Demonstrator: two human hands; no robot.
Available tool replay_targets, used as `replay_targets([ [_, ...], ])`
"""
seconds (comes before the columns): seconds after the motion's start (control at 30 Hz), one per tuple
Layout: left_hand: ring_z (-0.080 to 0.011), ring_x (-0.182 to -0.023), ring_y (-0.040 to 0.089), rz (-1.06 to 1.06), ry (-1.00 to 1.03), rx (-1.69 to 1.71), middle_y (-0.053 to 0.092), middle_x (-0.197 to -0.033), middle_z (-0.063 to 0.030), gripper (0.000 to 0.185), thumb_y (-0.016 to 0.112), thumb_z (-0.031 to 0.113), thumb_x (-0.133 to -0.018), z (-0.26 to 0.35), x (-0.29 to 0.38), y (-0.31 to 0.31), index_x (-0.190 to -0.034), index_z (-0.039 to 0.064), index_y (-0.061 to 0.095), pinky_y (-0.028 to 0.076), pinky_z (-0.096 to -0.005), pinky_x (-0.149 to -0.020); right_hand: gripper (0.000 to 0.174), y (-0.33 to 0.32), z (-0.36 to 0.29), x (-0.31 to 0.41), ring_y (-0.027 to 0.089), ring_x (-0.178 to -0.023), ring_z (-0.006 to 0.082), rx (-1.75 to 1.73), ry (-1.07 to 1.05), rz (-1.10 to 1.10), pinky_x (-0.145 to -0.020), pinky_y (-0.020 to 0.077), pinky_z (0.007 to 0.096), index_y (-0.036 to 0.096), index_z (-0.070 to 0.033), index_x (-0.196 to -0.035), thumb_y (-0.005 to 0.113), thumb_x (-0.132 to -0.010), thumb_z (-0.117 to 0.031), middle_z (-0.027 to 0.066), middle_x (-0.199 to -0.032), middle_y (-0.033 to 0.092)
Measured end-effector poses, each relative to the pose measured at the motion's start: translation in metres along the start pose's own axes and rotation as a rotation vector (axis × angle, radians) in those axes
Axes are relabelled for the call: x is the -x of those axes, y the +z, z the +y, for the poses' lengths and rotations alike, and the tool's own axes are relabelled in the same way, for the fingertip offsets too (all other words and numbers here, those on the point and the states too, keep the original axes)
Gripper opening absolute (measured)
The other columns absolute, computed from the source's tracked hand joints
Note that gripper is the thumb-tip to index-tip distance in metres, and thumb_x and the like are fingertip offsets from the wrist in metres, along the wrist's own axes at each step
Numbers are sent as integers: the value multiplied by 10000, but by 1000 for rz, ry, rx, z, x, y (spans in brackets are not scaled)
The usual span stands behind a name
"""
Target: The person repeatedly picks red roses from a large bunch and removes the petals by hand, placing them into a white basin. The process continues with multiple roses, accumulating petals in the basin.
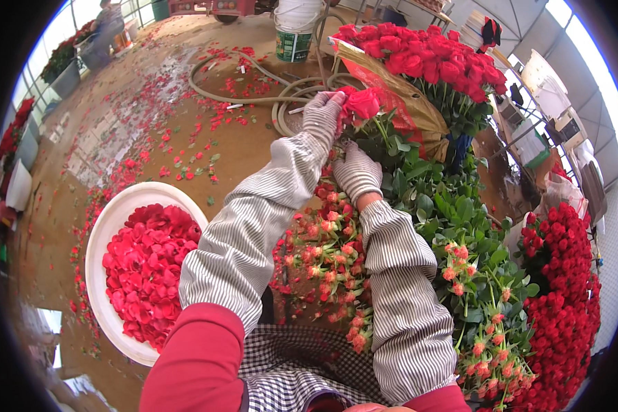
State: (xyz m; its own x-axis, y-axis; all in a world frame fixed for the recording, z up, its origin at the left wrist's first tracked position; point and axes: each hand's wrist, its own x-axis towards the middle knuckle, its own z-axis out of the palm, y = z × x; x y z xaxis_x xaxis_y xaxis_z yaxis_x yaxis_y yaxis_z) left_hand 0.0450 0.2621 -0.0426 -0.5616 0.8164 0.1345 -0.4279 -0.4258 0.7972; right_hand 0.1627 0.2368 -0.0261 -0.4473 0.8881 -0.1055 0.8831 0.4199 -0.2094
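My left hand [323, 114], in a striped knit glove, has its fingers closed at the side of a red rose bloom [363, 104]. Petals show at its fingertips. Just below it, my right hand [358, 170], gloved alike, is curled near the flower's stem; whether it grips a stem is hidden. Under and beside my right arm lie rose stems with stripped orange flower heads [335, 247] and a heap of green foliage [458, 211]. A round white tub [95, 257] full of loose red petals [149, 268] stands left of my arms.
Red roses [432, 59] stand behind a gold and red sack [401, 103]. More roses [566, 298] are massed at the right. A coiled hose [237, 99], stacked white buckets [297, 18] and scattered petals lie across the wet floor [185, 134]. A cluttered rack [546, 118] stands at right.
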Motion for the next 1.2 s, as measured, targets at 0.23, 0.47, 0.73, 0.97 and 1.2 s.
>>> replay_targets([
  [0.23,-117,-506,564,-172,-204,-521,595,-610,-35,421,571,458,-880,61,-7,0,-978,55,646,441,-258,-442,543,-3,1,2,547,-1133,282,-55,5,-16,-991,355,456,418,-75,-1307,499,-849,-354,141,-1232,567],
  [0.47,-298,-792,646,-275,507,-1565,669,-851,-139,600,597,542,-801,44,1,61,-1136,45,574,496,-391,-727,494,1,3,0,577,-1082,272,-48,-1,12,-941,382,452,460,-81,-1253,485,-845,-360,148,-1185,588],
  [0.73,-98,-412,476,-161,-259,-117,581,-619,-24,187,626,247,-865,10,24,26,-882,62,619,347,-215,-346,439,3,5,-4,620,-992,288,-67,4,-34,-877,452,406,553,-88,-1168,499,-846,-382,149,-1059,645],
  [0.97,-125,-396,486,-187,-374,421,569,-594,-16,145,607,217,-871,21,28,-6,-853,75,588,382,-247,-330,429,2,2,0,610,-1013,270,-21,-12,63,-894,432,421,537,-75,-1176,496,-843,-342,148,-1067,640],
  [1.2,-83,-431,487,-331,-244,-761,523,-621,5,261,539,291,-911,137,115,-129,-792,63,581,383,-219,-372,470,-4,2,5,563,-1107,262,-68,3,14,-960,367,456,471,-82,-1254,471,-850,-323,137,-1193,585],
])
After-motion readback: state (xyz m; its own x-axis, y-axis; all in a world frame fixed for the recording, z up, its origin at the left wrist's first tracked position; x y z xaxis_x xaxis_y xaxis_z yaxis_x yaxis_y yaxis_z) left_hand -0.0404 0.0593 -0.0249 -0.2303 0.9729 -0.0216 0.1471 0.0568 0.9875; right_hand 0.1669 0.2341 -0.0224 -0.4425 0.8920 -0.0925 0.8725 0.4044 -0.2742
